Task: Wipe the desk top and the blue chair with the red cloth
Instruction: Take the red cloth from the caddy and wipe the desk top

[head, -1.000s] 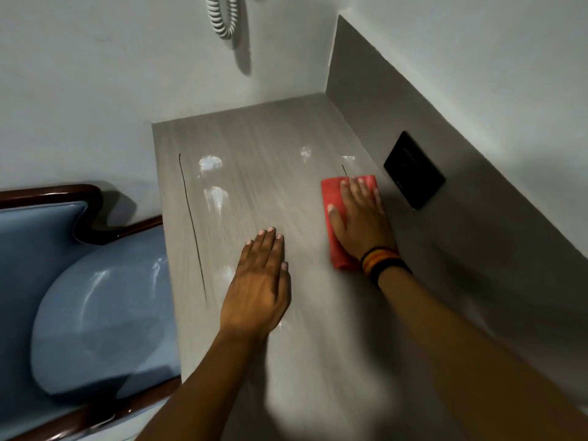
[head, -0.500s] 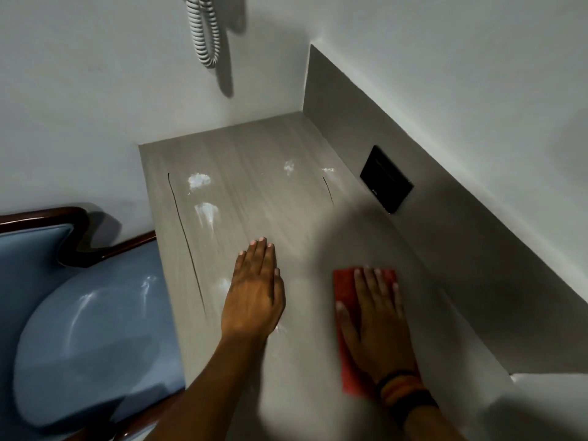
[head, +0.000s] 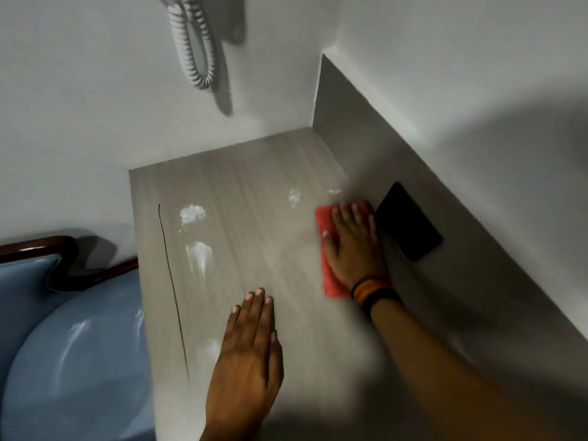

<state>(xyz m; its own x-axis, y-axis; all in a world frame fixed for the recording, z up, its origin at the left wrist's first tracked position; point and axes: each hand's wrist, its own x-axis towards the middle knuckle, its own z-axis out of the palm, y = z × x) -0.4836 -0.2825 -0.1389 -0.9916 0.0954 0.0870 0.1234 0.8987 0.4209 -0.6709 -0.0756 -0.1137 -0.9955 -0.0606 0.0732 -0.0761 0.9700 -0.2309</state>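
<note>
The grey wood-grain desk top (head: 254,198) runs away from me into a wall corner, with white powdery smears on its left and far parts. My right hand (head: 354,246) lies flat on the red cloth (head: 327,224) and presses it to the desk near the right back panel. My left hand (head: 246,358) rests palm down on the desk nearer to me, fingers together, holding nothing. The blue chair (head: 73,361) with a dark wooden frame stands at the left, against the desk's edge.
A black socket plate (head: 409,222) sits on the grey back panel just right of the cloth. A coiled white phone cord (head: 195,46) hangs on the far wall. A thin dark groove (head: 171,281) runs along the desk's left side.
My right hand has pushed the red cloth away from me along the right side of the desk, up beside the black plate. The left hand stays flat in place.
</note>
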